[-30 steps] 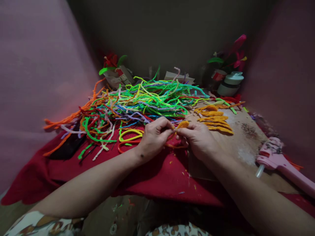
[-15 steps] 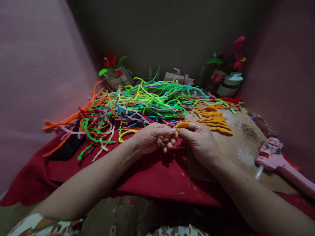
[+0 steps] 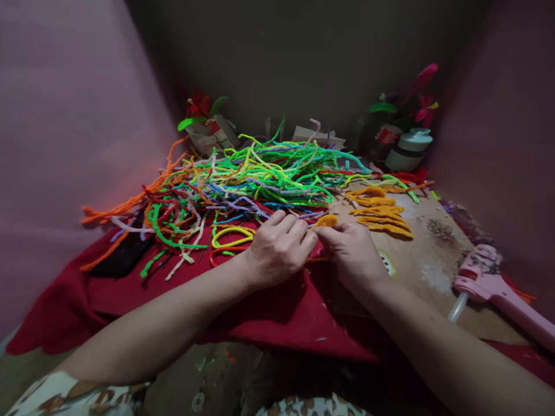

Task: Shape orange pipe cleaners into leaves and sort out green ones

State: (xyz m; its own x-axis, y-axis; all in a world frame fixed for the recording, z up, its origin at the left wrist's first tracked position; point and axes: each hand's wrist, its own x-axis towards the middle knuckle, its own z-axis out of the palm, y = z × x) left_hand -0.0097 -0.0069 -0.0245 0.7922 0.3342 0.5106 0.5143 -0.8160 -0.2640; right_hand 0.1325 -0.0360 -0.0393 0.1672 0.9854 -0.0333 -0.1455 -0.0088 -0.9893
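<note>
Fingers [image 3: 328, 233] of the right hand [image 3: 353, 251] grasp an orange fuzzy piece [image 3: 326, 221] between thumb and forefinger, its rounded end showing above the pinch. The left hand [image 3: 284, 248] meets them with its back turned to the camera; its fingers are curled in, but I cannot tell whether they grip the piece's hidden end. To handle this well, I would hold the pinch low on the narrow part, firm but light, so the soft rounded end is not crushed, and work with the two hands close together, turning in small, even moves

Both hands are above the red-clothed tabletop [image 3: 260, 318], where small scraps lie about. Near the left wrist are a yellow loop [image 3: 234, 229] and a red loop [image 3: 211, 258], probably scissor handles; it seems wise to keep the forearm off them. Far to the right lies a pink tool [image 3: 481, 283], perhaps a glue gun, partly over a sheet of cardboard [image 3: 422, 254]. Beyond the right hand, similar orange pieces [image 3: 381, 215] rest in a rough row on that cardboard

Farther off spreads a tangled heap of coloured fuzzy stems [image 3: 277, 173], and behind it, to the right, stands a capped container [image 3: 407, 153]
</note>
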